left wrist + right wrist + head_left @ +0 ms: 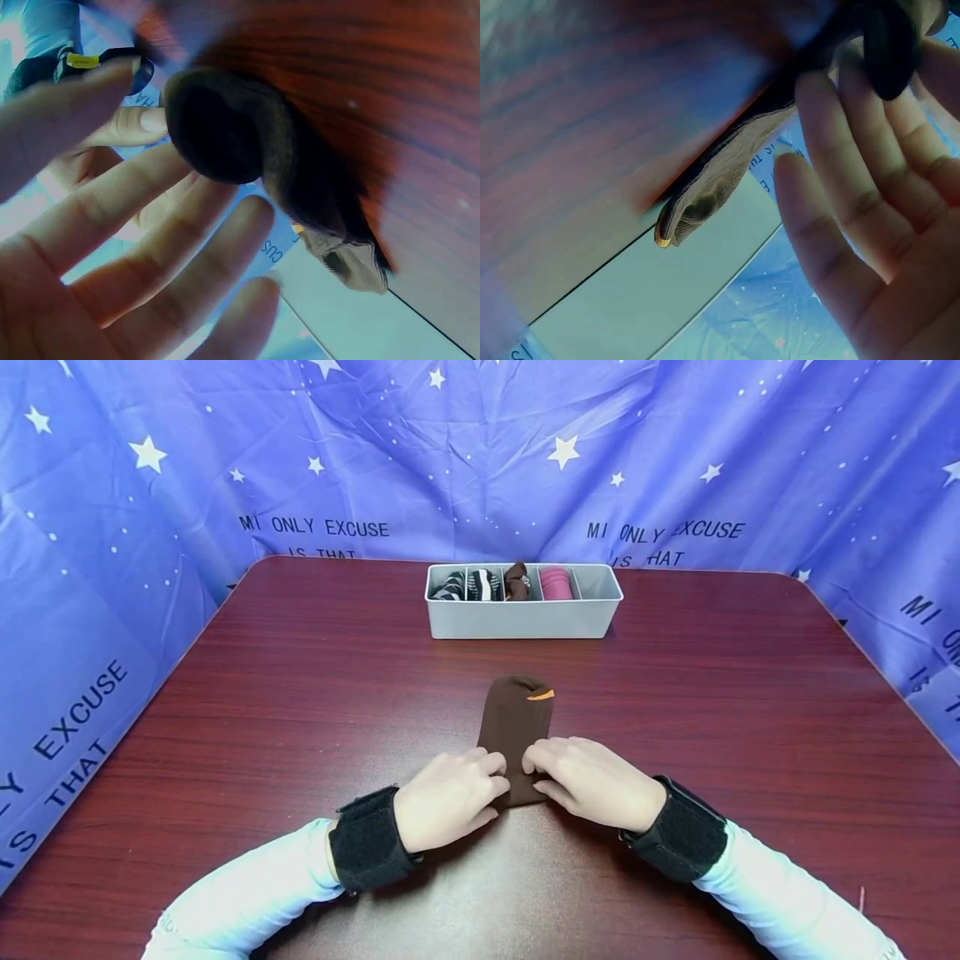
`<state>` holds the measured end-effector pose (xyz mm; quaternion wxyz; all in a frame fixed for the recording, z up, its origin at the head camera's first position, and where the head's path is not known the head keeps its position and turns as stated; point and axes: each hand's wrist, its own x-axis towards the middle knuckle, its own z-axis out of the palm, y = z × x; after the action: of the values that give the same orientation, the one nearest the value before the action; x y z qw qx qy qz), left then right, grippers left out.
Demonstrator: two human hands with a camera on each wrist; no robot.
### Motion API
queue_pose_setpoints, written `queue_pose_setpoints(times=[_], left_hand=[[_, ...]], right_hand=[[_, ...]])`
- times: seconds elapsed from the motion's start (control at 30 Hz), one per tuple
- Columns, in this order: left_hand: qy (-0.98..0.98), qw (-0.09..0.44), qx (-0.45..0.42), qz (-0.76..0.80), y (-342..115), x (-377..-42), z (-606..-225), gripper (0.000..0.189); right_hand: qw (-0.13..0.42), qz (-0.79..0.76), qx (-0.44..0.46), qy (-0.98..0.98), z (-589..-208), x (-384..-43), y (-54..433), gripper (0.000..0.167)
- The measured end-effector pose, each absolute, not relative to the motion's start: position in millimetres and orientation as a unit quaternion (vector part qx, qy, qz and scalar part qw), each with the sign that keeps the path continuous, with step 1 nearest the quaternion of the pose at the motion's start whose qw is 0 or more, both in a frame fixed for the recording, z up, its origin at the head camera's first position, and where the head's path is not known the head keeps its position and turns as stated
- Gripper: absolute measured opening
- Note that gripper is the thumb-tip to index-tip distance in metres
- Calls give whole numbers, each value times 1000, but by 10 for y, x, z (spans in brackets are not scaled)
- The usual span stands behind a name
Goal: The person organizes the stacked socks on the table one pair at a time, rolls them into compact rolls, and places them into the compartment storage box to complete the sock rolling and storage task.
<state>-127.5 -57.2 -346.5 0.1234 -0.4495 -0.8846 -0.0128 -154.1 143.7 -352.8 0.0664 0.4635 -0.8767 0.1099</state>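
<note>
A brown sock (pixel 517 718) lies lengthwise on the table, with a small orange patch near its far end. My left hand (pixel 453 797) holds the left side of its near end, fingers curled in at the cloth. Across from it, my right hand (pixel 596 781) grips the right side of the same end. In the left wrist view that end of the sock (pixel 277 142) curls up into a thick roll, with fingertips right behind it. The right wrist view shows the flat part of the sock (pixel 724 165) stretching away and the right fingers bent at the turned-up end.
A grey divided box (pixel 521 621) stands at the table's far side. Its compartments hold black-and-white striped rolls (pixel 483 585), a brown bundle (pixel 517 583) and a pink roll (pixel 557 583); the rightmost one shows bare walls. Blue star-printed curtain (pixel 480 460) surrounds the table (pixel 300 693).
</note>
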Motion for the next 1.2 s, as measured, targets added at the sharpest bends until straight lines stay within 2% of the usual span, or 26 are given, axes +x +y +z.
queue_pose_setpoints(times=[0.1,0.2,0.33,0.57,0.83,1.07,1.2], left_hand=[[-883,112,-456,0,-576,-1284,-3473,18],[-881,113,-459,5,-569,-1295,-3482,14],[-876,117,-467,11,-556,-1307,-3494,12],[-886,69,-455,-61,-557,-1319,-3511,31],[-878,144,-449,-85,-566,-1359,-3520,21],[-864,83,-494,-55,-562,-1348,-3547,35],[-861,96,-497,-48,-573,-1336,-3562,29]], right_hand=[[79,102,468,-874,-3528,-1529,1437,19],[86,93,474,-872,-3525,-1508,1438,17],[87,85,472,-873,-3522,-1478,1440,25],[100,66,476,-871,-3517,-1445,1442,20],[104,48,468,-876,-3506,-1484,1455,14],[93,58,465,-878,-3505,-1534,1503,10],[93,75,470,-875,-3490,-1522,1505,7]])
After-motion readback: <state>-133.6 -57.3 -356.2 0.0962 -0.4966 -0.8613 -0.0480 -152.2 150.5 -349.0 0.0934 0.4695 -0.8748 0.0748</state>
